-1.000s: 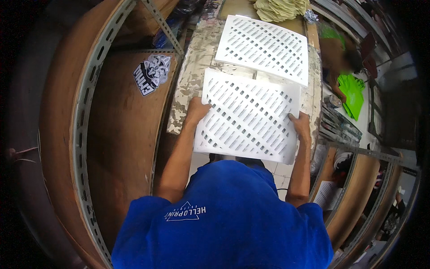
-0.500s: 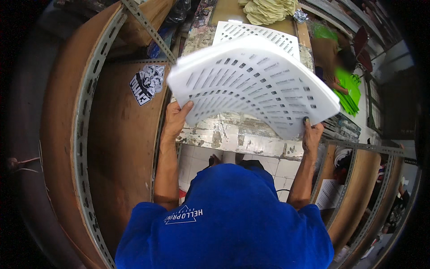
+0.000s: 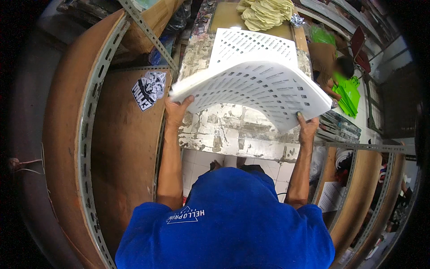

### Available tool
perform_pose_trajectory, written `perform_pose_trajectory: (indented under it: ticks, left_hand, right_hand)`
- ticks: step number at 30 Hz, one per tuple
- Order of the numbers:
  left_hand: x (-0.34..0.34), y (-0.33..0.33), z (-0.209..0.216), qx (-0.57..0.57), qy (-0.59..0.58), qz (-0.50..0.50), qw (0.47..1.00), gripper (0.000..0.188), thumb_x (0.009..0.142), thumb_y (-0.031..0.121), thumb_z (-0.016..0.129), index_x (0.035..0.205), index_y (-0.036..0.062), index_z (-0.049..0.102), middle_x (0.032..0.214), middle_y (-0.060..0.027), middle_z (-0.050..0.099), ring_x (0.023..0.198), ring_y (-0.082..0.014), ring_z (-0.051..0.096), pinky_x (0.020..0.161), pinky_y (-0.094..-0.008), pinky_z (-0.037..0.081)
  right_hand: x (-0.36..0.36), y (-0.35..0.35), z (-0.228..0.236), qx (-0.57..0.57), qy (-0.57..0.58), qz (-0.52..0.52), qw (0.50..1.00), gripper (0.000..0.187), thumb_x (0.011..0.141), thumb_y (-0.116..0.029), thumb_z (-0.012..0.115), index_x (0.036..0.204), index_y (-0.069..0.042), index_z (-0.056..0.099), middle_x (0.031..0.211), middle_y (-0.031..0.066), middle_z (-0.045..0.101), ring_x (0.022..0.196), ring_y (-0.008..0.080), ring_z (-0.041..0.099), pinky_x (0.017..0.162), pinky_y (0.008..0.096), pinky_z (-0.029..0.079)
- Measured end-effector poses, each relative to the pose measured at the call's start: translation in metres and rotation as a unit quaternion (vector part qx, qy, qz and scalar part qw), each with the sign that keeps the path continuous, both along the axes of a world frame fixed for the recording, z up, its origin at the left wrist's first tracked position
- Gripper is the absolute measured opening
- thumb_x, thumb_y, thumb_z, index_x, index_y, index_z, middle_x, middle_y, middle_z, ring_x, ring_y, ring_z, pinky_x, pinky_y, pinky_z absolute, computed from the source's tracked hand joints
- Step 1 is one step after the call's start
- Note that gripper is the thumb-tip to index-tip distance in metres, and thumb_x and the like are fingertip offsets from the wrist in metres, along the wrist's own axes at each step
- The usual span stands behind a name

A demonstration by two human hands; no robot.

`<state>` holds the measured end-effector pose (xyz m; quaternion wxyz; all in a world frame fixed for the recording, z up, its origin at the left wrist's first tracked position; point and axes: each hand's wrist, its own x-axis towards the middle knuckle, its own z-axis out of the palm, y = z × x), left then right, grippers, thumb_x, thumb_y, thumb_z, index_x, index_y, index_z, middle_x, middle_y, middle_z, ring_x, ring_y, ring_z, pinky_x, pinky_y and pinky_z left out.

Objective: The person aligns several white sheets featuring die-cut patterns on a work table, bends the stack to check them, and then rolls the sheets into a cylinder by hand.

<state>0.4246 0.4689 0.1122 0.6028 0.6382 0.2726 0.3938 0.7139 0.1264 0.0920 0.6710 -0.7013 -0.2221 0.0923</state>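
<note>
Between my hands a thick stack of white printed sheets (image 3: 251, 85) is bowed upward over the worktop. My left hand (image 3: 178, 110) is closed on its near left corner, thumb on top. At the near right corner my right hand (image 3: 307, 125) grips the stack, its thumb also on the printed face. Rows of small dark print cover the top sheet. Beyond the stack, another white printed sheet (image 3: 253, 47) lies flat, partly covered by the raised sheets. Below is a worn worktop (image 3: 219, 134) with peeling, stained patches.
A pile of pale yellow pieces (image 3: 264, 13) sits at the far end. To the left stands a brown board shelf (image 3: 123, 148) with metal angle posts and a sticker (image 3: 149, 91). On the right, another person (image 3: 324, 58) handles bright green material (image 3: 348, 96); shelving (image 3: 358, 193) stands nearer.
The far part of the stack has come down toward the worktop, showing more of the flat sheet behind. Both hands have shifted slightly away from me, still gripping the corners.
</note>
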Motion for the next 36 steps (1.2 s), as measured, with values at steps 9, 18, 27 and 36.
perform_pose_trajectory:
  ticks: [9,18,27,36]
  left_hand:
    - [0.029,0.011,0.007,-0.042,-0.025,-0.001,0.999,0.043,0.079,0.009,0.079,0.117,-0.0037,0.063,0.111,-0.0101,0.069,0.097,-0.0169,0.063,0.09,-0.0312,0.049]
    - [0.013,0.009,-0.003,-0.032,0.005,0.01,0.999,0.044,0.077,0.012,0.083,0.114,-0.0019,0.063,0.106,-0.0097,0.068,0.096,-0.017,0.063,0.089,-0.0312,0.049]
    - [0.017,0.004,0.021,-0.004,0.023,-0.001,1.0,0.041,0.081,0.013,0.079,0.116,-0.0028,0.063,0.103,-0.0077,0.07,0.093,-0.0148,0.063,0.085,-0.0294,0.05]
    - [0.023,-0.006,0.028,-0.03,-0.052,0.03,0.998,0.039,0.079,0.008,0.08,0.113,-0.0034,0.064,0.106,-0.0093,0.069,0.095,-0.0156,0.063,0.086,-0.0294,0.05]
  right_hand:
    - [0.017,0.016,-0.014,0.067,-0.01,-0.028,0.997,0.022,0.084,0.0,0.072,0.105,0.005,0.067,0.103,0.0089,0.069,0.092,0.0146,0.061,0.085,0.0286,0.047]
    - [0.0,0.005,-0.009,0.057,-0.033,-0.059,0.996,0.024,0.084,0.002,0.072,0.107,0.006,0.066,0.102,0.0082,0.068,0.092,0.0147,0.061,0.086,0.0281,0.048]
    - [-0.003,0.005,0.001,0.078,-0.04,-0.034,0.996,0.025,0.085,-0.003,0.073,0.107,0.006,0.066,0.102,0.0085,0.068,0.093,0.0157,0.06,0.086,0.0299,0.047]
    - [-0.005,-0.001,0.0,0.073,-0.042,-0.042,0.996,0.024,0.086,0.0,0.071,0.108,0.007,0.065,0.101,0.0078,0.067,0.092,0.0151,0.059,0.086,0.0288,0.046]
